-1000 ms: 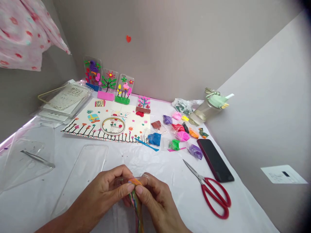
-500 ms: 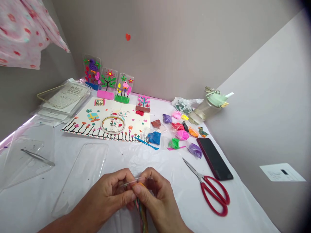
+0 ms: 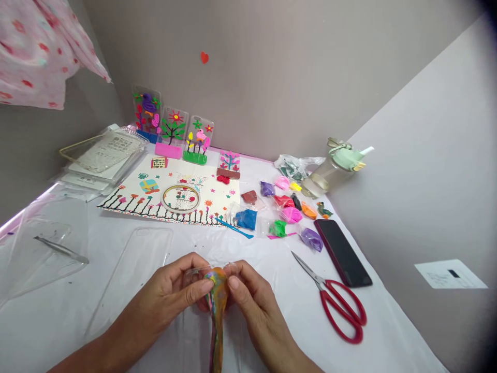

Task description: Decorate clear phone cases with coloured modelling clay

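My left hand [image 3: 171, 295] and my right hand [image 3: 250, 300] meet low in the middle of the view, both pinching the top of a long strip of mixed-colour clay [image 3: 216, 305] in orange, yellow, green and pink. The strip hangs down towards me and runs out of the bottom of the view. A small piece of clear plastic [image 3: 194, 273] lies between my fingers at the strip's top. Thumbs and forefingers of both hands are pressed on the clay. A clear phone case [image 3: 135, 269] lies on the table just left of my left hand.
Red-handled scissors [image 3: 336, 300] and a dark phone [image 3: 341, 251] lie to the right. Small bags of coloured clay [image 3: 287, 212] sit beyond, by a bottle [image 3: 334, 168]. Decorated cases [image 3: 173, 132] stand against the back wall, behind a decorated card [image 3: 171, 197] with a tape ring [image 3: 180, 198]. Tweezers [image 3: 60, 248] rest left.
The clay strip's top has turned broadside and spread wider between my fingers. My hands have shifted slightly up and apart; the rest of the table is unchanged.
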A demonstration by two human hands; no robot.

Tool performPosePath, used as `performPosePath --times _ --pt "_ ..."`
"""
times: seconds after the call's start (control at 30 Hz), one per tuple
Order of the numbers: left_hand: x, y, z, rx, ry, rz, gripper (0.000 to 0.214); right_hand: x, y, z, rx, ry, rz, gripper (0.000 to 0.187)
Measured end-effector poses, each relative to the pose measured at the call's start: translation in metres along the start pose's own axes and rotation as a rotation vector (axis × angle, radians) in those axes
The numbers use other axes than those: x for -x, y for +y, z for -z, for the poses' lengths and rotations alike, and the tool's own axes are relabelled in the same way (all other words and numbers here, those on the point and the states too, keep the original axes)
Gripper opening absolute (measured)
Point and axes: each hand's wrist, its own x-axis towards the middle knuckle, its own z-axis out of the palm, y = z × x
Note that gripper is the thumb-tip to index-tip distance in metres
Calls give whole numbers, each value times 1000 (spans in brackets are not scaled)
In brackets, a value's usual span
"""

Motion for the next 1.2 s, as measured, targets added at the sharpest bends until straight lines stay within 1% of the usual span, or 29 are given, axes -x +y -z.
performPosePath --times 0.13,0.27,0.47,0.57,0.7,0.8,0.9,1.0,1.13,1.2 --pt "1 5 -1 3 24 5 27 -3 3 -3 -101 -14 -45 38" --pt "4 9 -2 -24 30 8 27 -3 5 -5 -101 9 -55 39" --pt "3 10 3 -119 31 -15 27 -3 4 -5 -127 35 -55 38" --pt "0 7 4 -91 21 -7 30 -3 4 -4 -128 61 -59 38" --pt "1 4 2 -27 -16 13 30 -2 6 -6 -112 40 -49 39" --pt "4 6 0 -69 1 34 30 -1 6 -7 -100 27 -40 40" --pt "6 11 0 -121 14 36 29 -2 5 -6 -121 40 -57 40" --pt "6 12 3 -157 -19 30 29 -3 4 -5 -131 46 -74 40" --pt "2 6 5 -59 -78 14 27 -4 4 -5 -131 48 -69 40" --pt "1 4 5 -31 -38 15 29 -3 4 -6 -125 44 -65 39"
